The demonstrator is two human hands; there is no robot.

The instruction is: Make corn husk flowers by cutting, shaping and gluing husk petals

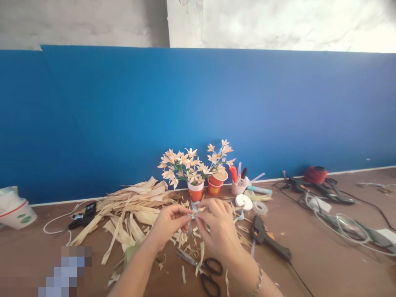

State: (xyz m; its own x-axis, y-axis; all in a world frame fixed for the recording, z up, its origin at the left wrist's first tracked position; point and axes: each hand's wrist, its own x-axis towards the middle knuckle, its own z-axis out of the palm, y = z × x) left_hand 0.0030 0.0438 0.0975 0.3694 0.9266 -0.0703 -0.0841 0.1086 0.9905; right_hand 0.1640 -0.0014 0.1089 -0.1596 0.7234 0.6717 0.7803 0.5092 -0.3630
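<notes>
My left hand (171, 225) and my right hand (218, 222) meet over the middle of the table, fingertips close together. Both pinch a small pale-blue strip (192, 216), thin and partly hidden by the fingers. Just behind them stand red-and-white paper cups (195, 193) holding pale flowers (185, 163) on green stems. Black-handled scissors (204, 270) lie below my hands among scraps. Dried corn husks (133, 206) are heaped to the left of my left hand. A glue gun (269, 239) rests to the right of my right hand.
A pink cup (239, 187) of pens and glue sticks, a white roll (243, 202) and a clear tape roll (260, 208) stand behind my right hand. Cables and tools (328, 194) spread at right. A white bucket (18, 214) sits far left. A blue panel (198, 103) closes the back.
</notes>
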